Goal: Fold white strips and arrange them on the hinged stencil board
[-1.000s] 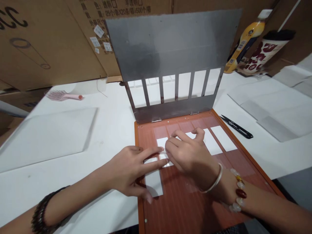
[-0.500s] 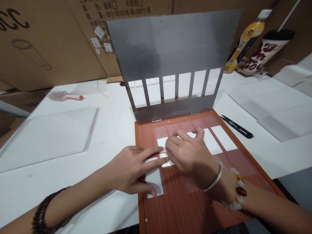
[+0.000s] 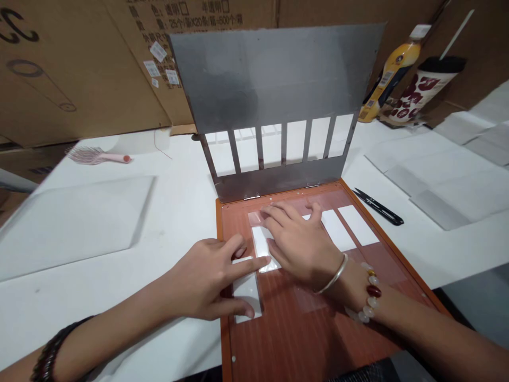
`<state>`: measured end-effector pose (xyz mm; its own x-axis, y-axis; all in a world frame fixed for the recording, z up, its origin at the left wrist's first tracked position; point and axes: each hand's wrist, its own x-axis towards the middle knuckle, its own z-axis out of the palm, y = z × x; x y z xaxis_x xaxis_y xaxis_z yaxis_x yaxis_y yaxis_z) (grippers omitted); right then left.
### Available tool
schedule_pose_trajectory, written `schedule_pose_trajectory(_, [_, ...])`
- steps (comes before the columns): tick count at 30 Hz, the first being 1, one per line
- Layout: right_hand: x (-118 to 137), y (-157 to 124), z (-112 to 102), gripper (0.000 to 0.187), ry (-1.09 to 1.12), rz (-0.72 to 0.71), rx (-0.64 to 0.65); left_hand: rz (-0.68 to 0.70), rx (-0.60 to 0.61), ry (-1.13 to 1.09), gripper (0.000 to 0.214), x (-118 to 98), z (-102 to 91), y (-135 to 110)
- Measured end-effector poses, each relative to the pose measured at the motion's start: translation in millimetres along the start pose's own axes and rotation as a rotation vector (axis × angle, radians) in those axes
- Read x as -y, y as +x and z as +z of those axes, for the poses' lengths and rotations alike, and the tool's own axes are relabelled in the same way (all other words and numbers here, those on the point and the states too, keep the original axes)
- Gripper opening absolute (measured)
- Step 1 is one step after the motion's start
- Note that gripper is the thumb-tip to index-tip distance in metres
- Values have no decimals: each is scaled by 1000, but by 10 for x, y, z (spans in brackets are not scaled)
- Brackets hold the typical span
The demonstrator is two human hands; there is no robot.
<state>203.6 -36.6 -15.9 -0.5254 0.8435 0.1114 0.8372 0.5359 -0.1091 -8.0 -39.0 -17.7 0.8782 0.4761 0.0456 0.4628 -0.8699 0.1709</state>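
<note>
At your far left, a dark beaded bracelet [image 3: 45, 353] circles your left wrist. Beyond it on the white table [image 3: 170, 212], you have a pink hairbrush [image 3: 97, 155] and, nearer, a pale sheet [image 3: 75, 225] lying flat.

Your left hand [image 3: 210, 276] has its thumb and index finger spread wide and grips nothing: the thumb rests on the left white card [image 3: 248, 297], and the index fingertip meets the lower part of the second white card [image 3: 262, 246]. Both cards lie on the reddish-brown board [image 3: 286, 339], whose grey metal lid [image 3: 274, 79], cut with six slots, stands raised behind your hands.

Your right hand [image 3: 296, 239] is palm down, loosely extended, its fingers by the second card's upper right edge, with no grasp visible.

To its right, you have two more white cards [image 3: 350, 228] on the board, then black snips [image 3: 377, 206] beside it, a yellow bottle [image 3: 392, 79], a lidded cup [image 3: 427, 90] with a straw, and white sheets [image 3: 445, 175].
</note>
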Motion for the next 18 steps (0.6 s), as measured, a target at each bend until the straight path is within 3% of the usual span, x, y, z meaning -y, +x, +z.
schedule_pose_trajectory(5, [-2,23,8,25,122,34,-20,-4,-17,0,60,11,44,-23])
schedule_pose_trajectory(9, [-3,25,32,35,83,37,-156,-11,-6,2,60,10,50,-26])
schedule_pose_trajectory(11, [-8,12,42,33,16,-3,-203,-12,-1,10,61,8,47,-21])
schedule_pose_trajectory(14, [-16,-24,48,17,-83,-114,-271,-9,5,23,63,2,39,-15])
schedule_pose_trajectory(18, [-16,-76,49,28,-140,-193,-415,-11,8,31,63,-11,19,-12])
